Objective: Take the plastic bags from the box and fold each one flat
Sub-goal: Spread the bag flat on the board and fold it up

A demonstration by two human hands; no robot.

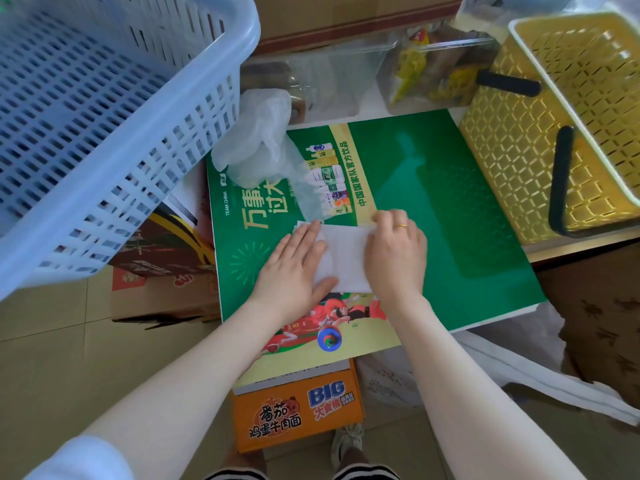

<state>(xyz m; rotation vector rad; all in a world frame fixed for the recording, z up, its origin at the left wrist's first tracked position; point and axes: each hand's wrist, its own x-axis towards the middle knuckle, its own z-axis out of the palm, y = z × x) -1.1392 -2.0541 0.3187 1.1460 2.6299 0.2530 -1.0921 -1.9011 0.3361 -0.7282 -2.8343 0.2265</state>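
A white plastic bag [346, 252], folded into a small flat rectangle, lies on the green printed board [450, 220]. My left hand [294, 268] presses flat on its left part with straight fingers. My right hand [394, 251] covers its right side, fingers curled at the bag's upper right edge and pinching it. A loose, crumpled clear plastic bag [256, 140] lies at the board's upper left corner.
A blue slatted basket [104, 133] stands at the left, a yellow basket [571, 116] with dark handles at the right. Clear containers [433, 64] with packets sit behind the board. An orange noodle box [298, 407] and cardboard boxes are below the board.
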